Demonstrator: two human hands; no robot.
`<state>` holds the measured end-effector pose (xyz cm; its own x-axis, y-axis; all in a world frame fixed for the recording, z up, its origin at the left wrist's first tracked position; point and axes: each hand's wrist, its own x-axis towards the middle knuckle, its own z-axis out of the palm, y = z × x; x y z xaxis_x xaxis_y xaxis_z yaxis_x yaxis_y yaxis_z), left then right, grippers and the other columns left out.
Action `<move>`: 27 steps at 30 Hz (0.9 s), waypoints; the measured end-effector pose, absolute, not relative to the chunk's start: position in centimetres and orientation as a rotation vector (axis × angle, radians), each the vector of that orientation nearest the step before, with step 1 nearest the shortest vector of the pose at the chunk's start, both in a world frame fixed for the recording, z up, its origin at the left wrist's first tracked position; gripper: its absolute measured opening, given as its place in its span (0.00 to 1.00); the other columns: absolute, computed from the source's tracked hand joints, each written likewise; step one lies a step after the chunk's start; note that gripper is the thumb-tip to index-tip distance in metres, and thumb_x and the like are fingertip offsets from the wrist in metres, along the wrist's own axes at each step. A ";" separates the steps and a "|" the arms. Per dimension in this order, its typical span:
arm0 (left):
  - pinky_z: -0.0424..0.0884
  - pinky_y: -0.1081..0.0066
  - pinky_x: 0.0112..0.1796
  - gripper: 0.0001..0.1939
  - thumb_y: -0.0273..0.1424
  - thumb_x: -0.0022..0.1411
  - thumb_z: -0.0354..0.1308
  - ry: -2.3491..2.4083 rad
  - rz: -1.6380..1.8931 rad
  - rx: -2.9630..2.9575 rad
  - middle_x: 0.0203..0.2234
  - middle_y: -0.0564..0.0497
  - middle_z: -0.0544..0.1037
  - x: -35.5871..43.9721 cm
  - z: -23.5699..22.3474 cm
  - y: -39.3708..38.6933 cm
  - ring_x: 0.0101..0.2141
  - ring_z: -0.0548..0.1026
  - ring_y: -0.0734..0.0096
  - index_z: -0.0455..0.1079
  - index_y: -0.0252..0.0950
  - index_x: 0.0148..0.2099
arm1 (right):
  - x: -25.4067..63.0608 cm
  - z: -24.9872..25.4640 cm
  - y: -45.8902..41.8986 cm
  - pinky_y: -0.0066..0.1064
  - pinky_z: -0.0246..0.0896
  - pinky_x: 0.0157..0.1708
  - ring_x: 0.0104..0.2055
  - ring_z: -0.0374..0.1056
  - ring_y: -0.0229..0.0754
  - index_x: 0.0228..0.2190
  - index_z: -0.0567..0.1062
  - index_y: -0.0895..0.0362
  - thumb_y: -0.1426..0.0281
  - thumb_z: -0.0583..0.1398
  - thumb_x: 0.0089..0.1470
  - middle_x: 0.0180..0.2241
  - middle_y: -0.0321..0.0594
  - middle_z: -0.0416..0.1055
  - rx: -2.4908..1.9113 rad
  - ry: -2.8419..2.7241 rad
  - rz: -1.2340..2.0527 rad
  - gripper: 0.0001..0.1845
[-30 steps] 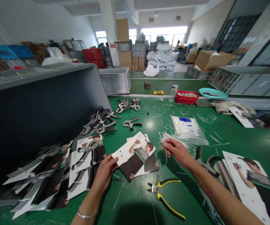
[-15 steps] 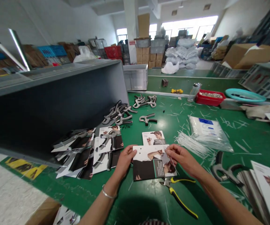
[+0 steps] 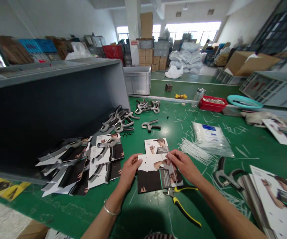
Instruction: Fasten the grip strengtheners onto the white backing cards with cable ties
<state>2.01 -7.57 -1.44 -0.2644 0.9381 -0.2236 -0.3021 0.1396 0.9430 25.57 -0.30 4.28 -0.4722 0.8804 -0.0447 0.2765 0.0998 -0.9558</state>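
My left hand [image 3: 129, 171] pinches the left edge of a printed backing card [image 3: 149, 179], held low over the bench and turned sideways. At the card's upper right, the closed fingers of my right hand [image 3: 183, 164] hold a thin white cable tie [image 3: 175, 172], which hangs across the card's front. Behind it lies another printed card [image 3: 155, 145], partly covered. Side cutters [image 3: 183, 206] with yellow and black handles rest just below, jaws apart. Loose cable ties [image 3: 194, 151] fan out right of my hand, beside a clear bag of ties [image 3: 211, 134]. A single hand gripper [image 3: 150, 125] lies farther back.
Cards with hand grippers attached [image 3: 103, 159] pile up at left before a grey crate on its side [image 3: 124, 83]. More hand grippers [image 3: 118, 121] lie at its mouth. At right are a card stack [image 3: 274, 196] and another hand gripper [image 3: 226, 176]. A red tray [image 3: 213, 105] stands behind.
My left hand has turned the card sideways and brought it nearer, off the other card. My right hand has moved from the loose ties to the card with a tie. The view has shifted.
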 end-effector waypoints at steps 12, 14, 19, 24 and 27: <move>0.70 0.74 0.33 0.21 0.36 0.50 0.68 1.270 1.492 0.853 0.33 0.49 0.81 1.3 1.7 -2.9 0.32 0.76 0.71 0.75 0.32 0.45 | 24.2 6.4 3.1 0.31 0.72 0.31 0.31 0.77 0.41 0.36 0.68 0.54 0.58 0.61 0.59 0.32 0.38 0.78 -0.897 -1.478 1.222 0.12; 0.69 0.73 0.33 0.21 0.37 0.50 0.68 1.255 1.461 0.849 0.33 0.49 0.81 1.5 1.5 -2.4 0.31 0.76 0.70 0.74 0.33 0.45 | 23.3 6.5 3.3 0.33 0.73 0.33 0.34 0.78 0.43 0.36 0.69 0.54 0.59 0.61 0.60 0.33 0.39 0.79 -0.882 -1.536 1.118 0.12; 0.69 0.73 0.33 0.20 0.37 0.51 0.67 1.259 1.426 0.842 0.37 0.47 0.81 1.8 0.4 -2.5 0.34 0.77 0.68 0.74 0.33 0.46 | 21.6 4.1 2.4 0.35 0.73 0.38 0.38 0.78 0.44 0.40 0.71 0.54 0.61 0.58 0.63 0.38 0.42 0.78 -0.903 -1.749 0.865 0.10; 0.69 0.74 0.33 0.19 0.36 0.52 0.67 1.249 1.431 0.885 0.36 0.48 0.80 2.0 0.2 -2.4 0.34 0.76 0.69 0.74 0.33 0.45 | 21.4 1.9 2.2 0.35 0.70 0.42 0.42 0.77 0.45 0.43 0.72 0.52 0.66 0.56 0.65 0.40 0.42 0.78 -0.869 -1.881 0.572 0.08; 0.67 0.75 0.31 0.19 0.37 0.54 0.66 1.265 1.414 0.925 0.32 0.50 0.80 2.3 0.6 -2.2 0.29 0.74 0.72 0.74 0.33 0.46 | 21.2 1.7 2.7 0.37 0.69 0.44 0.44 0.75 0.45 0.44 0.72 0.52 0.68 0.55 0.65 0.41 0.43 0.77 -0.818 -1.972 0.580 0.08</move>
